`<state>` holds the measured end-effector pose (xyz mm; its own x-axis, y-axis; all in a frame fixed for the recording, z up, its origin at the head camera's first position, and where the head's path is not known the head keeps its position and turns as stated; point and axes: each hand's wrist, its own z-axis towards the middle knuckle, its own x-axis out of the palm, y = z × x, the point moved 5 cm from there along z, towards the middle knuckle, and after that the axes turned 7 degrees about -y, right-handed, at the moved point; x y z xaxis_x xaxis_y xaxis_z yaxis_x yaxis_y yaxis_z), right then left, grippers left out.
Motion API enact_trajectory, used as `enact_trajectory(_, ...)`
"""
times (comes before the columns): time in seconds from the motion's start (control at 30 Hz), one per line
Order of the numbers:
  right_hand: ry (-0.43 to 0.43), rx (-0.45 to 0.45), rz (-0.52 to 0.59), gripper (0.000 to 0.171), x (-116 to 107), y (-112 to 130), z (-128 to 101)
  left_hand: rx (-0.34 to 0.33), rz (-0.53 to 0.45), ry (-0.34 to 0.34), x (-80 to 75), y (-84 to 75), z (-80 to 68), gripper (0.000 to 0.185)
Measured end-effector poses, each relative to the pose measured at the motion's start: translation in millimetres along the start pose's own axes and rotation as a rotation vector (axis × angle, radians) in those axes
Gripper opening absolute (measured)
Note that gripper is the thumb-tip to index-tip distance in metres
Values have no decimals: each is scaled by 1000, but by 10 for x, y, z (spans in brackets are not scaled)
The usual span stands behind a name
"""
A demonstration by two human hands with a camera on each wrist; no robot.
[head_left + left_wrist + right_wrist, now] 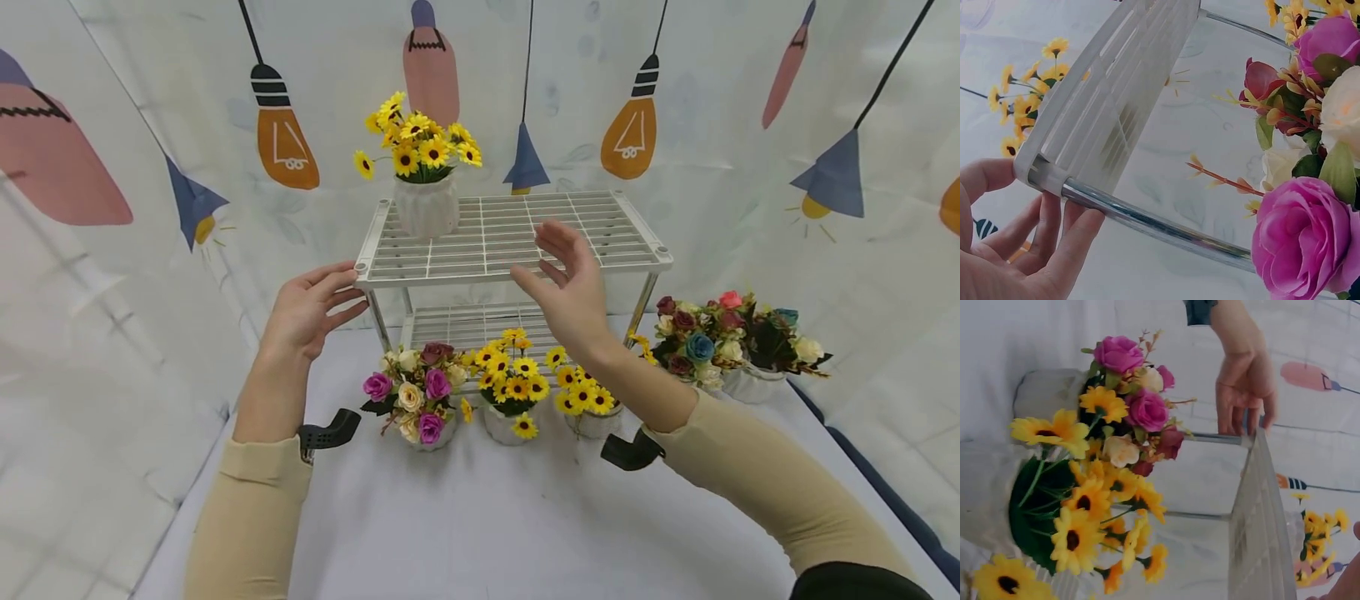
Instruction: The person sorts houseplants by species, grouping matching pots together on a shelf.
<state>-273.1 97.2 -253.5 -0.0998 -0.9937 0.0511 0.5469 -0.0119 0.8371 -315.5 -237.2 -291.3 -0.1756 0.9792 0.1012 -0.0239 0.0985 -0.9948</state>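
My left hand [300, 308] is at the left front corner of a white two-tier wire rack [510, 277]; its extended fingers touch the corner and the chrome post [1160, 225] just below. My right hand [573, 292] hangs in front of the top shelf, thumb apart from the fingers, holding nothing. Only a sliver of the right hand [1347, 578] enters its own wrist view. On the top shelf, toward the left, stands a white pot [426, 207] of yellow sunflowers [420, 150]. The right hand is to the right of that pot.
In front of the rack stand a pot of purple and cream roses [410, 396] and two sunflower pots [506, 425] [594, 423]. More potted roses [701, 346] are at the rack's right. A lower shelf [472, 323] sits behind the front pots. A printed curtain [720, 100] hangs behind.
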Motion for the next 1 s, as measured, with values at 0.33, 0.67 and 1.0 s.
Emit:
enact_trajectory(0.33, -60, -6, -87, 55, -556, -136, -394, 2, -4, -15, -18, -5, -34, 57)
enact_trajectory(0.67, -117, 123, -80, 48, -861, -402, -761, 3, -46, -16, -6, -23, -19, 54)
enact_trajectory(1.0, -269, 223, -65, 41, -1166, -682, -1086, 0, -39, -16, 12, -2, -14, 54)
